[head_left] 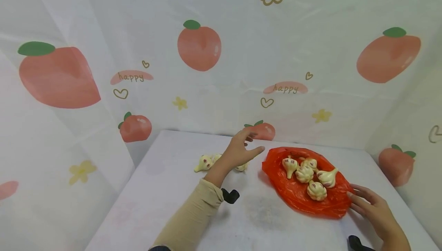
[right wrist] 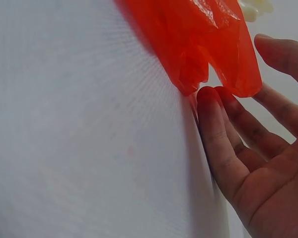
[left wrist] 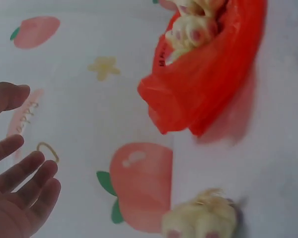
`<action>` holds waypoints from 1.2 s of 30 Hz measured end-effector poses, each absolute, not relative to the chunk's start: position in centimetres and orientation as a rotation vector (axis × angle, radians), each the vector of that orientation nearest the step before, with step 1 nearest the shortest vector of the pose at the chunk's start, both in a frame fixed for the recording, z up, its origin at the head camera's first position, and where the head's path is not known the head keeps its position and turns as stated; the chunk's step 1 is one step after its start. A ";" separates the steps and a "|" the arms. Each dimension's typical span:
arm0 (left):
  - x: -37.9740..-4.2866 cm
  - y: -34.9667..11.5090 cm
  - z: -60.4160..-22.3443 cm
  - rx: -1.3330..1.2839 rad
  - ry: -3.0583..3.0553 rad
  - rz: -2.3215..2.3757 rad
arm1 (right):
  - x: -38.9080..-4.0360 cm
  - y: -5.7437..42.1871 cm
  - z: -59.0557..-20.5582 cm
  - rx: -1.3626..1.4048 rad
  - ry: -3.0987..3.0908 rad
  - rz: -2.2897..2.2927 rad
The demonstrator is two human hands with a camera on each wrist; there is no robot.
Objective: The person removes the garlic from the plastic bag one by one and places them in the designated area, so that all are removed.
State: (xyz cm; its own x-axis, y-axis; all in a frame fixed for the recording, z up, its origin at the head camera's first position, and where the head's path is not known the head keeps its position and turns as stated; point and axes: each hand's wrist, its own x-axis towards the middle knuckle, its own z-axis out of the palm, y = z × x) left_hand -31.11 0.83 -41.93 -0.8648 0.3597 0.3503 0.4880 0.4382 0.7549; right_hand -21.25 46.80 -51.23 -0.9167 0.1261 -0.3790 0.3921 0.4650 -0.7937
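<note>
A red plastic bag (head_left: 288,195) lies spread on the table, with several garlic bulbs (head_left: 304,174) resting in its open mouth. At the bag's right edge is my right hand (head_left: 374,208); in the right wrist view its fingertips (right wrist: 208,99) meet the plastic, fingers extended and thumb apart. My left hand (head_left: 239,151) hovers to the left of the bag, fingers spread and holding nothing. Beneath and behind it, more garlic bulbs (head_left: 204,163) lie on the table, partly hidden by the hand and forearm. One such bulb (left wrist: 201,220) shows low in the left wrist view.
The white table (head_left: 155,189) meets a cloth backdrop (head_left: 235,51) printed with peaches, flowers and "happy" labels at its back and sides. Black straps with small dark devices (head_left: 230,196) sit at the wrists.
</note>
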 end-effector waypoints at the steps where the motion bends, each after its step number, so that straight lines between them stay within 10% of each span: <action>1: -31.3 1.2 -41.4 -0.780 -2.541 -1.393 | -21.3 46.8 -51.2 0.442 2.447 -1.438; 13: -33.3 5.5 -38.0 -0.945 -2.523 -1.504 | -20.9 46.7 -51.7 0.441 2.427 -1.443; 36: -31.9 13.1 -46.6 -0.910 -2.756 -1.291 | -21.3 46.8 -51.6 0.443 2.444 -1.458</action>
State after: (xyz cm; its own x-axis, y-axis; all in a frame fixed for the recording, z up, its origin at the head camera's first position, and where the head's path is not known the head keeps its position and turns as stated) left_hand -31.86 13.11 -46.63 -0.8354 0.5108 0.2029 0.4828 0.5056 0.7150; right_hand -21.34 46.76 -51.60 -0.9195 0.1260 -0.3725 0.3876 0.4499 -0.8046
